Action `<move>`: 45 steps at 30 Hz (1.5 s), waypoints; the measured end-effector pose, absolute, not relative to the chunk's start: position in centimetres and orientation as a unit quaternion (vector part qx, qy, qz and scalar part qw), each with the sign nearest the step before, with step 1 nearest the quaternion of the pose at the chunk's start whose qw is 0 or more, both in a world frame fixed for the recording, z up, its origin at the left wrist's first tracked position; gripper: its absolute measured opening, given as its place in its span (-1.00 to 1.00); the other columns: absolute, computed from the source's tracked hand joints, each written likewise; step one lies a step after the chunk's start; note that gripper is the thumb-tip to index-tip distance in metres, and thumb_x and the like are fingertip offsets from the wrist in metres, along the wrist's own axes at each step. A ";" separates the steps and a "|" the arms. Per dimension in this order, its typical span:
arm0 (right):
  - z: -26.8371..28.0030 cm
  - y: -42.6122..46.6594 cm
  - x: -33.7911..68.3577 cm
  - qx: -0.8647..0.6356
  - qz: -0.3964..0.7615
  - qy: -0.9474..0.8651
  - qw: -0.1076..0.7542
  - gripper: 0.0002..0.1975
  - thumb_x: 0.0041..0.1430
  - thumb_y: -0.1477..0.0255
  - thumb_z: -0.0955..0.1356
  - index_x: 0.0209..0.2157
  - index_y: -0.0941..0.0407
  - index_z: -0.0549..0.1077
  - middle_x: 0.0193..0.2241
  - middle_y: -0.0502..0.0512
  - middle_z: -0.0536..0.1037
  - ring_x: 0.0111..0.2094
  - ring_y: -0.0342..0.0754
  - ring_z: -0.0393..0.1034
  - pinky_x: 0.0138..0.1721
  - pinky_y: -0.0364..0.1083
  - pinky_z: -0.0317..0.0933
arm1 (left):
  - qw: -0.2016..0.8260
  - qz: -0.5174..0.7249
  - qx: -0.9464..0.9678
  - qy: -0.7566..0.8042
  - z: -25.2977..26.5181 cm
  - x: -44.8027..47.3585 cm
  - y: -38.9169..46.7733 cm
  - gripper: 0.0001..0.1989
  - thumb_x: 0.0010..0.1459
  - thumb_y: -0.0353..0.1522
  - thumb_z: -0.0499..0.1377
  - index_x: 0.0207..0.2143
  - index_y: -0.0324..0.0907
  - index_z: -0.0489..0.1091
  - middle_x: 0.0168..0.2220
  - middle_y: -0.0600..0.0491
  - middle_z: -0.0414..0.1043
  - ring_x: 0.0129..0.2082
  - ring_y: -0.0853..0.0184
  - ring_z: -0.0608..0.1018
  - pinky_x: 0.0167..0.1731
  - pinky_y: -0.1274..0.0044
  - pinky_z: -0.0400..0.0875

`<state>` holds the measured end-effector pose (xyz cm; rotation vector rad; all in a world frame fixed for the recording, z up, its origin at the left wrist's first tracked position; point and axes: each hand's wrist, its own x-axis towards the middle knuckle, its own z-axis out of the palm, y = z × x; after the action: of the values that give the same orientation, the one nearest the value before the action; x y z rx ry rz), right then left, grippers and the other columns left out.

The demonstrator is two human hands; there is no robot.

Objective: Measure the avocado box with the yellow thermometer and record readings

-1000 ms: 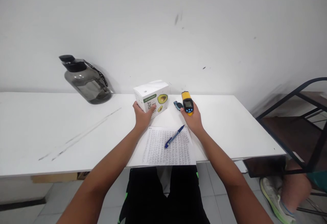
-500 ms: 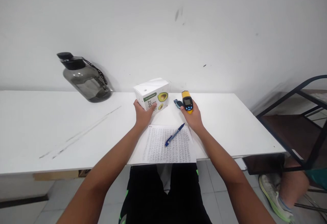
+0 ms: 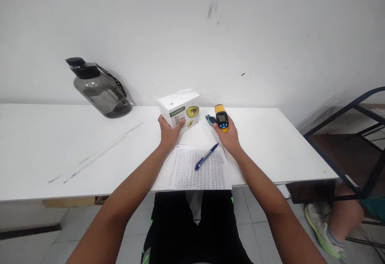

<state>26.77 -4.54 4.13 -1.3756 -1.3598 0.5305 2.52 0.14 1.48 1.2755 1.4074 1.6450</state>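
Note:
My left hand (image 3: 171, 130) is closed round the lower left of a white box (image 3: 180, 105) printed with avocados, its thumb across the front face. In my right hand (image 3: 229, 135) is a yellow and black infrared thermometer (image 3: 222, 118) with a small screen and blue buttons; the fingers behind it are hidden. A small dark object (image 3: 211, 120) with a light blue edge shows between the box and the thermometer, by my right thumb; whether I touch it I cannot tell. Nearer to me, a blue pen (image 3: 206, 157) lies slantwise on a sheet of paper (image 3: 183, 175) covered in rows of writing.
A large grey water bottle (image 3: 102, 95) with a black lid stands at the back left of the white table (image 3: 114, 157), near the wall. To the right is a dark metal frame (image 3: 365, 123). Another person's leg and shoe (image 3: 323, 228) show below it.
The whole view has shifted slightly, so everything sits a little higher. My hands keep the same hold on the box and the thermometer.

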 end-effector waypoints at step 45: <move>3.6 -2.3 31.5 -0.757 0.059 -0.621 0.195 -0.27 0.16 0.40 0.35 0.36 0.23 0.23 0.30 0.57 0.22 0.24 0.52 0.15 0.14 0.46 0.12 | 0.334 0.627 0.518 0.477 0.6 2.0 1.2 -0.16 -0.03 -0.14 0.49 0.16 -0.06 0.08 0.19 -0.14 0.33 0.17 0.11 0.52 0.21 0.19 0.48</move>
<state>31.55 -2.28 3.63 -2.1214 -1.7403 0.1644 1.99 1.18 0.58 1.3519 1.2447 1.6359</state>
